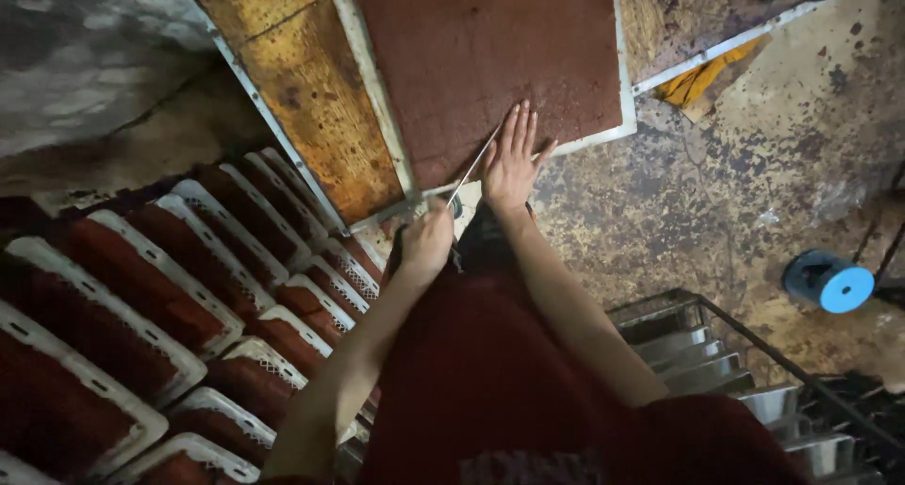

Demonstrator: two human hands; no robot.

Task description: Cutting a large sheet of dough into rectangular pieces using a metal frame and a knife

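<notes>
A large brown slab (pixel 481 51), like a sheet cake, lies in a white-rimmed tray (pixel 624 89) on a worn yellow worktable (pixel 302 80). My right hand (pixel 512 160) lies flat, fingers together, on the slab's near edge. My left hand (pixel 429 240) is closed around the handle of a long thin knife (pixel 474 163). Its blade points up along the slab beside my right hand. The knife tip meets the slab close to my right thumb.
Several white crates (pixel 179 287) filled with red-brown blocks stand stacked at the left. A metal rack (pixel 716 353) of shiny tins sits at the lower right. A blue roll (pixel 830 282) lies on the stained floor. A yellow cloth (pixel 702 75) hangs under the table edge.
</notes>
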